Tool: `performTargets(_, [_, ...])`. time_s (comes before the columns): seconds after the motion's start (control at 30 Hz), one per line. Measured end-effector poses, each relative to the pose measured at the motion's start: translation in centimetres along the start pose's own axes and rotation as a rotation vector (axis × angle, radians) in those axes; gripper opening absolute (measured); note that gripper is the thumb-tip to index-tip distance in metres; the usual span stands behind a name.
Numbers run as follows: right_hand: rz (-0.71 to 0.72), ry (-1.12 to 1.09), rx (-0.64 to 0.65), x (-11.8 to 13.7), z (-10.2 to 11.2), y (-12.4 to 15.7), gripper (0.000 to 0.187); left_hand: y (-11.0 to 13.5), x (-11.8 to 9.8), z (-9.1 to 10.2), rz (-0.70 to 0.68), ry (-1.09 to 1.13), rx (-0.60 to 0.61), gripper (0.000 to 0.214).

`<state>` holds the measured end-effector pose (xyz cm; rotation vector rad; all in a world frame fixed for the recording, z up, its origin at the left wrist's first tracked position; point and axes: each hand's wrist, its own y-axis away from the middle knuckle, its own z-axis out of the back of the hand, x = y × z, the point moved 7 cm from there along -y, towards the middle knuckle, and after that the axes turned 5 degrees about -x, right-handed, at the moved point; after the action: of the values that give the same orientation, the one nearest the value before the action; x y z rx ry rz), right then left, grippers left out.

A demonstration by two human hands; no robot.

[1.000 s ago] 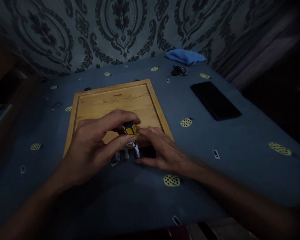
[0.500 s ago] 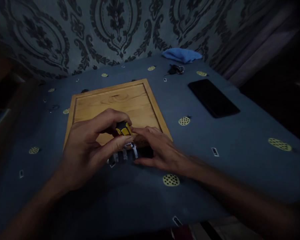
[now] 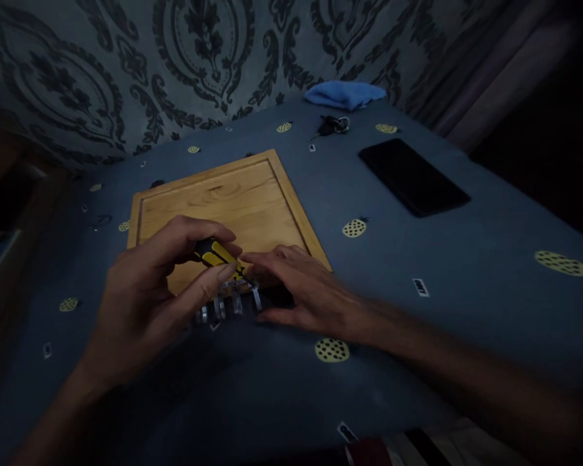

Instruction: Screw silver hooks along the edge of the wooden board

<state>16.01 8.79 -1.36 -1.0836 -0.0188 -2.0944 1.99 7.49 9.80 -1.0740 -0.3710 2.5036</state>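
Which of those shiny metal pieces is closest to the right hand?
The rightmost metal piece, next to the right hand; the other pieces line up to its left, farther from that hand.

A tilted yellow-and-black screwdriver (image 3: 218,254) points right, toward silvery hooks (image 3: 237,301) along the rimmed wooden board (image 3: 243,207)'s near edge.
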Motion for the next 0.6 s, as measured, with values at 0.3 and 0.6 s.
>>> performTargets(0.3, [-0.018,0.034,0.019,0.4,0.0,-0.4,0.080,0.1,-0.5,0.7,-0.019,-0.069,-0.010,0.012])
performTargets(0.6, [-0.047,0.032,0.010,0.4,0.1,-0.5,0.082,0.7,-0.9,1.2,-0.051,-0.256,-0.035,0.019])
